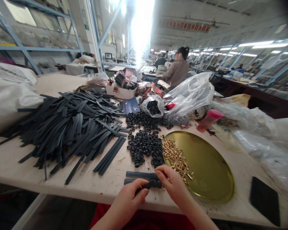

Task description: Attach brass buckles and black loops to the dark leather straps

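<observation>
My left hand [129,197] and my right hand [173,184] meet at the table's near edge. Both pinch one short black strap piece [150,184], with a small gold bit showing at my left fingertips. Two more black strap pieces [141,175] lie flat just beyond my fingers. A heap of small black loops [144,145] sits behind them. To the right lies a round gold tray [206,169] with several gold buckles [176,158] piled on its left side.
A big pile of long black straps [69,127] covers the left of the table [12,163]. Plastic bags [189,94], a pink bottle [208,119], a white box [121,92] and a dark phone [265,199] lie around. A person sits working at the far end.
</observation>
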`<state>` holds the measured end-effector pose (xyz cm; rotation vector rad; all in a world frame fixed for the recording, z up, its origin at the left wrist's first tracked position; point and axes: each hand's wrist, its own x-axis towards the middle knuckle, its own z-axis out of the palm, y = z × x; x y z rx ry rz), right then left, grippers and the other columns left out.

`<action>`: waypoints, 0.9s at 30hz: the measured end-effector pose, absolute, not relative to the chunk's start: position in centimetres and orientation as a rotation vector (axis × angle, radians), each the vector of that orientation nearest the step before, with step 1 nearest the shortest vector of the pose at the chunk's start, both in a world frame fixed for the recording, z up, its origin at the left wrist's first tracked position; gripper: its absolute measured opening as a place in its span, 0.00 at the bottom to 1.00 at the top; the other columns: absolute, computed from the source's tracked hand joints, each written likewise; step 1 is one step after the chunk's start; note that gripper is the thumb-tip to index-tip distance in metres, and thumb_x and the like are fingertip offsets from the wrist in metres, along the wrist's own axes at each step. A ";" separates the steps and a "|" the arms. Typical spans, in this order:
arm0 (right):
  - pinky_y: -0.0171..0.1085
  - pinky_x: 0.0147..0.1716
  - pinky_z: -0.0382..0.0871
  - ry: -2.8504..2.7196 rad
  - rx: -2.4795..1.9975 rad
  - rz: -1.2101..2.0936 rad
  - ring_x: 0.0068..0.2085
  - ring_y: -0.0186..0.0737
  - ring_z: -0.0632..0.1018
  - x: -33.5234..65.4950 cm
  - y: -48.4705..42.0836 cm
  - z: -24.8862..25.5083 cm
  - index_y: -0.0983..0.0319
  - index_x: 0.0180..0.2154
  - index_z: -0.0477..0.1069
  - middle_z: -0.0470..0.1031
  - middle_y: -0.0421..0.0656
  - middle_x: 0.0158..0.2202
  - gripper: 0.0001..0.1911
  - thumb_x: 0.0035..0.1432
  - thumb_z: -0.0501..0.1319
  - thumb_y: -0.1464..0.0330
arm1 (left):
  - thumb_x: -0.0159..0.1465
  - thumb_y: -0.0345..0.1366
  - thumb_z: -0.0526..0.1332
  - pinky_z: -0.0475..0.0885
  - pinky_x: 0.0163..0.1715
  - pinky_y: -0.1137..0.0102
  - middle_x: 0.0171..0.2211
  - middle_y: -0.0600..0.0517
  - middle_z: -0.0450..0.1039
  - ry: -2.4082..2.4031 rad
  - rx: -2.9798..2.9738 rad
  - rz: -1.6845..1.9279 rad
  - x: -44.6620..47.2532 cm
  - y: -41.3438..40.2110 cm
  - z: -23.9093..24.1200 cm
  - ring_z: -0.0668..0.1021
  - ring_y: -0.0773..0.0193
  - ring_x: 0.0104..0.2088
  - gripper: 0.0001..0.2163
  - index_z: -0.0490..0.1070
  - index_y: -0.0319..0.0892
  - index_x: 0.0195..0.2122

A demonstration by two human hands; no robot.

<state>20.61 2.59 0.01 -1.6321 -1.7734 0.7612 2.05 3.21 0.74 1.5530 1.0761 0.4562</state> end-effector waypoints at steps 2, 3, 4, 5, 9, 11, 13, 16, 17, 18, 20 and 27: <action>0.36 0.34 0.62 -1.906 -1.824 0.554 0.34 0.40 0.72 21.7 4.9 -0.7 0.60 0.33 0.69 0.71 0.43 0.32 0.06 0.56 0.53 0.70 | 0.60 0.39 0.51 0.62 0.26 0.75 0.20 0.57 0.66 1.122 1.553 0.460 2.2 3.9 0.6 0.70 0.67 0.24 0.11 0.68 0.41 0.36; 0.36 0.33 0.61 -1.946 -1.875 0.508 0.34 0.41 0.72 21.9 5.8 -1.1 0.60 0.33 0.70 0.71 0.43 0.32 0.06 0.54 0.55 0.73 | 0.60 0.39 0.51 0.61 0.26 0.75 0.19 0.58 0.66 1.141 1.531 0.463 2.3 4.1 0.4 0.69 0.68 0.23 0.11 0.68 0.40 0.36; 0.36 0.33 0.61 -1.971 -1.904 0.494 0.33 0.41 0.72 22.0 6.6 -1.5 0.60 0.32 0.70 0.71 0.43 0.32 0.07 0.52 0.56 0.75 | 0.60 0.40 0.50 0.61 0.25 0.75 0.19 0.58 0.65 1.153 1.507 0.462 2.3 4.4 0.2 0.69 0.68 0.22 0.11 0.68 0.40 0.36; 0.37 0.32 0.60 -1.978 -1.913 0.500 0.33 0.41 0.71 21.9 7.1 -1.9 0.60 0.30 0.70 0.71 0.44 0.30 0.08 0.50 0.56 0.77 | 0.60 0.40 0.50 0.61 0.25 0.75 0.18 0.58 0.64 1.157 1.487 0.458 2.3 4.5 -0.1 0.68 0.68 0.22 0.11 0.67 0.40 0.35; 0.37 0.31 0.59 -1.954 -1.900 0.560 0.31 0.40 0.70 21.6 7.8 -2.5 0.61 0.26 0.68 0.69 0.43 0.28 0.10 0.47 0.56 0.81 | 0.60 0.40 0.51 0.60 0.24 0.75 0.16 0.59 0.63 1.162 1.444 0.431 2.4 5.0 -1.0 0.68 0.68 0.21 0.11 0.67 0.39 0.34; 0.36 0.31 0.60 -1.921 -1.877 0.615 0.31 0.39 0.69 21.9 7.7 -2.3 0.61 0.25 0.66 0.68 0.42 0.28 0.07 0.47 0.57 0.78 | 0.60 0.40 0.51 0.60 0.24 0.75 0.16 0.59 0.62 1.180 1.447 0.437 2.6 5.2 -0.9 0.68 0.68 0.20 0.10 0.66 0.40 0.33; 0.35 0.27 0.61 -1.880 -1.850 0.692 0.28 0.37 0.69 22.1 7.5 -1.6 0.61 0.25 0.65 0.67 0.39 0.25 0.04 0.50 0.58 0.72 | 0.60 0.40 0.50 0.60 0.24 0.75 0.17 0.58 0.63 1.201 1.477 0.482 3.0 5.6 -0.4 0.68 0.68 0.21 0.11 0.67 0.40 0.33; 0.33 0.24 0.62 -1.575 -1.650 1.114 0.25 0.34 0.68 22.0 6.6 -0.2 0.62 0.26 0.64 0.66 0.37 0.22 0.08 0.52 0.58 0.64 | 0.61 0.40 0.50 0.61 0.26 0.75 0.23 0.55 0.68 1.221 1.575 0.582 3.8 5.8 1.0 0.71 0.66 0.25 0.11 0.68 0.42 0.34; 0.33 0.25 0.63 -1.405 -1.536 1.280 0.24 0.33 0.69 21.7 6.1 0.3 0.62 0.26 0.64 0.67 0.36 0.22 0.10 0.52 0.58 0.62 | 0.61 0.40 0.50 0.61 0.27 0.75 0.25 0.54 0.70 1.221 1.612 0.605 4.1 5.7 1.4 0.71 0.66 0.27 0.11 0.69 0.42 0.34; 0.33 0.26 0.63 -1.233 -1.421 1.410 0.24 0.33 0.69 21.4 5.6 0.8 0.62 0.26 0.64 0.68 0.36 0.22 0.11 0.52 0.59 0.61 | 0.61 0.40 0.50 0.61 0.28 0.75 0.27 0.54 0.71 1.222 1.646 0.620 4.4 5.5 1.8 0.72 0.65 0.28 0.11 0.69 0.43 0.34; 0.33 0.27 0.63 -0.998 -1.284 1.502 0.23 0.32 0.69 20.6 4.4 1.3 0.62 0.25 0.64 0.68 0.36 0.21 0.13 0.49 0.61 0.60 | 0.61 0.39 0.50 0.61 0.27 0.75 0.27 0.53 0.71 1.229 1.695 0.617 4.7 4.9 2.2 0.72 0.65 0.28 0.11 0.70 0.43 0.34; 0.33 0.25 0.62 -1.068 -1.308 1.134 0.23 0.33 0.68 18.7 0.8 0.1 0.63 0.25 0.68 0.67 0.37 0.20 0.14 0.49 0.61 0.58 | 0.59 0.38 0.50 0.58 0.21 0.77 0.17 0.58 0.61 1.215 1.630 0.561 4.7 2.7 2.7 0.66 0.69 0.19 0.11 0.68 0.41 0.27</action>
